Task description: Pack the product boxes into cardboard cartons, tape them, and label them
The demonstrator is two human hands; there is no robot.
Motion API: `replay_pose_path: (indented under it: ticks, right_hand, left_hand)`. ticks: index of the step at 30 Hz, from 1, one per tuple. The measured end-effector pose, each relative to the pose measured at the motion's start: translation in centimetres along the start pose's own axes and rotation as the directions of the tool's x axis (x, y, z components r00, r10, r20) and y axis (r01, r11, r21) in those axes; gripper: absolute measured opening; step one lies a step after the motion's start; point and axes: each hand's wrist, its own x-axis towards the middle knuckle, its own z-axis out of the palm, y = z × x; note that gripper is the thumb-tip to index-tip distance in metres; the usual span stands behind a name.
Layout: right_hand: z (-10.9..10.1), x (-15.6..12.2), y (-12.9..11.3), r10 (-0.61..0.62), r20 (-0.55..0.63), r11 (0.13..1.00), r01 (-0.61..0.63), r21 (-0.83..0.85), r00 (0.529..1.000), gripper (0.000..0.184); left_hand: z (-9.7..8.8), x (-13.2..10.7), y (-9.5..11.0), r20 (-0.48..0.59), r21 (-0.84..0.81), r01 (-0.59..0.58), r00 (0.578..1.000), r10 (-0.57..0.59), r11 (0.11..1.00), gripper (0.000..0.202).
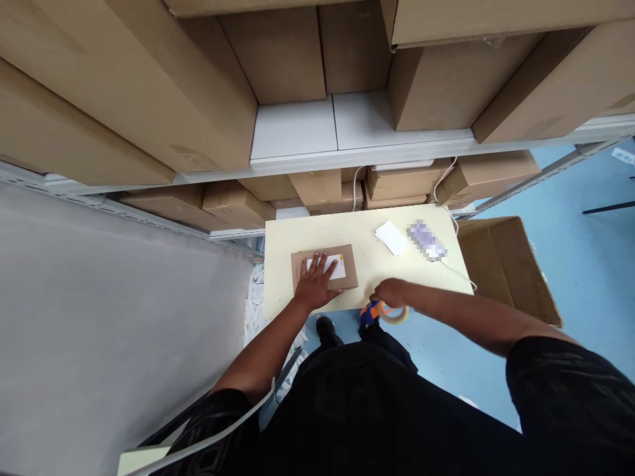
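Observation:
A flat brown cardboard box [349,266] lies on the cream table [282,235]. My left hand [314,283] rests on top of it with the fingers spread, partly over a white label [338,267] that has a small yellow mark. By the table's front edge, my right hand [389,292] is closed around an orange and blue tape dispenser [368,313]. A roll of tape [393,313] sits in the dispenser and hangs just past the edge. The dispenser's handle is mostly hidden by my fingers.
White paper slips [391,238] and a blurred-out purple item [425,240] lie at the table's back right. An open carton [510,268] stands right of the table. Shelves [297,132] loaded with cardboard boxes rise behind. A white cable [456,270] trails over the right edge.

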Motion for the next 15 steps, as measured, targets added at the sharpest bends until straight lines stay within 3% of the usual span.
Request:
replay_pose_path:
  ticks: [2,4,6,8,11,15]
  right_hand:
    - [1.1,-1.4,0.4,-0.059,0.132,0.998,0.06,0.002,0.989,0.038]
    - [2.1,-3.0,1.0,-0.071,0.151,0.997,0.07,0.013,0.986,0.052]
    - [2.9,-4.4,1.6,0.019,0.053,0.997,-0.023,0.071,0.998,0.054]
    - [3.7,-5.1,1.9,0.181,-0.075,0.97,-0.166,0.176,0.981,0.046]
    - [4.3,-4.5,1.8,0.38,-0.206,0.908,-0.322,0.269,0.902,0.031]
    - [4.0,-2.3,1.2,0.509,-0.284,0.857,-0.449,0.253,0.812,0.032]
  left_hand:
    - [0.1,0.2,0.1,-0.009,-0.017,0.001,1.0,-0.001,1.0,0.097]
    - [0.3,0.3,0.1,-0.009,-0.03,-0.004,1.0,0.004,1.0,0.098]
    - [0.4,0.3,0.0,-0.008,-0.035,-0.002,1.0,0.001,0.999,0.1]
    - [0.3,0.2,-0.1,-0.01,-0.04,-0.009,1.0,0.009,0.999,0.1]
    - [-0.1,-0.1,-0.4,-0.03,-0.059,-0.049,0.998,0.048,0.997,0.093]
    - [-1.1,-1.7,-0.7,-0.13,-0.123,-0.021,0.991,0.004,0.992,0.069]
